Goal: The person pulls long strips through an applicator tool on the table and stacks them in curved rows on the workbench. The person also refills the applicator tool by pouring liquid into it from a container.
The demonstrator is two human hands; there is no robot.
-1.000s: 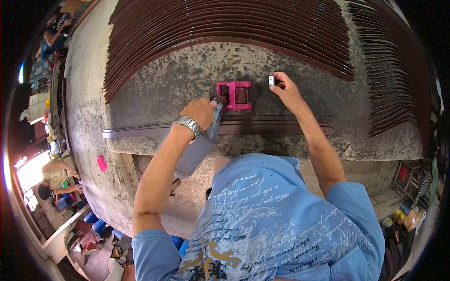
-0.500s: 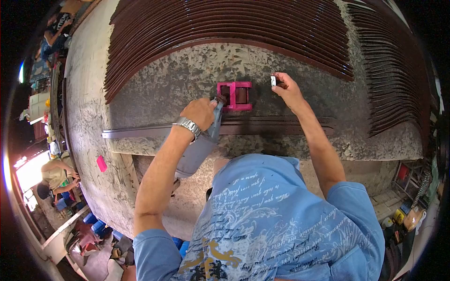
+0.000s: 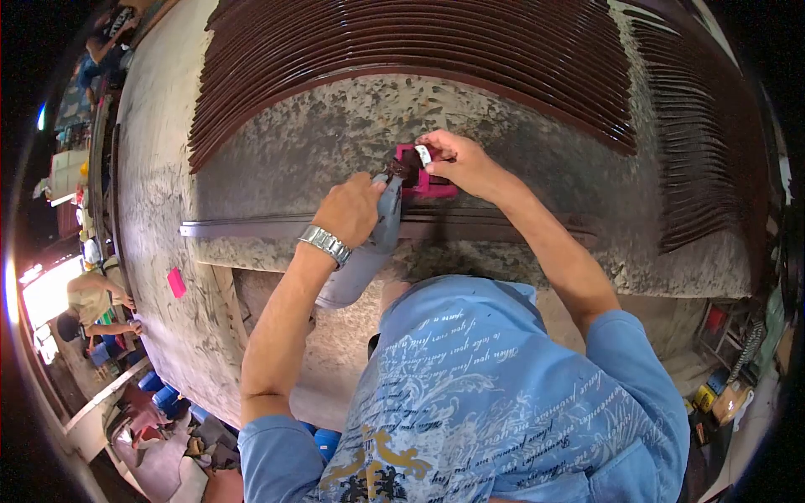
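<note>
My left hand (image 3: 348, 210) is wrapped round a grey plastic bottle (image 3: 359, 267), which lies tilted with its brown-smeared mouth at a pink frame (image 3: 436, 192). Between the thumb and fingers of my right hand (image 3: 465, 166) is a small white piece (image 3: 423, 155), with dark brown stuff beside it. The right hand is over the pink frame and hides much of it, including the dark roller seen earlier. Long brown strips (image 3: 277, 228) lie along the table's front edge, passing behind the bottle.
Rows of thin dark brown strips (image 3: 411, 42) cover the table's far side, with more strips (image 3: 692, 142) at right. A pink piece (image 3: 176, 283) lies on the stained table (image 3: 159, 235) at left. Another person (image 3: 88, 298) is beyond its left edge. Scraps (image 3: 168, 453) lie lower left.
My right hand has moved left with the white piece, from beside the pink frame to over it. The left hand and bottle have shifted only slightly.
</note>
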